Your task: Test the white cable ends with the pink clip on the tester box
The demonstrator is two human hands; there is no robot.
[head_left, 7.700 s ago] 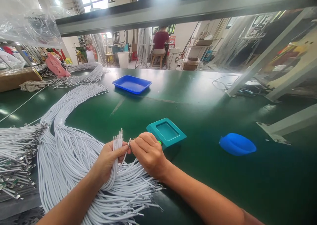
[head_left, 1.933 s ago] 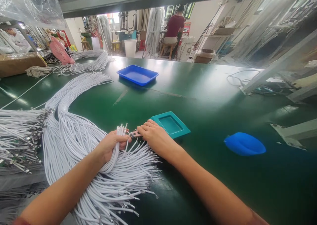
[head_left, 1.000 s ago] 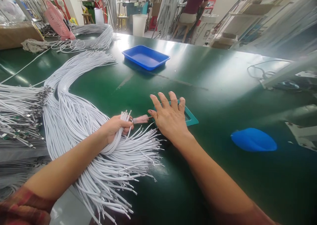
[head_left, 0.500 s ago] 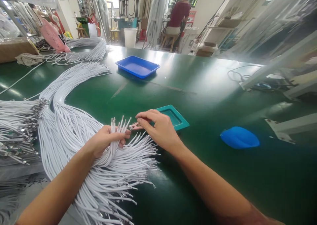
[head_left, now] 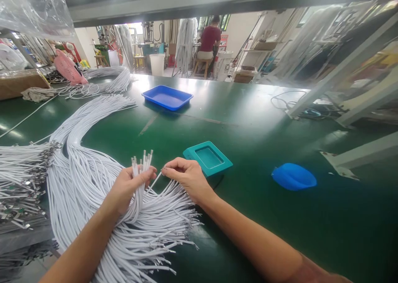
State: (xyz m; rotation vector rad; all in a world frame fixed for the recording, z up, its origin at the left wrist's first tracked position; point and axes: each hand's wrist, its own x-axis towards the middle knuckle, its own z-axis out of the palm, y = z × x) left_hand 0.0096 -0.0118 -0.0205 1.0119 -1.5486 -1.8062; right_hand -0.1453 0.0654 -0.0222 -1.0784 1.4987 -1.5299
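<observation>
My left hand [head_left: 132,185] is closed around a small bunch of white cables [head_left: 138,200], their bare-tipped ends standing up above the thumb. Just to its right, my right hand [head_left: 188,177] pinches the tip of a single white cable [head_left: 158,177] between thumb and fingertips. Under both hands spreads a large bundle of white cables [head_left: 93,171], curving back to the far left, with its loose ends fanned out toward the right. Behind my right hand lies a teal plastic piece [head_left: 222,164] with a rectangular recess.
A blue tray [head_left: 168,98] sits farther back on the green table [head_left: 248,150]. To the right is a blue rounded object [head_left: 294,177], near a metal frame foot [head_left: 340,165]. More cables with metal connectors [head_left: 25,179] lie at left. A pink fan-like object [head_left: 69,68] and a seated person [head_left: 209,40] are beyond.
The camera view has tilted up. A pink item seen by my right fingers earlier no longer shows; those fingers now pinch one cable end. My left hand keeps its bunch.
</observation>
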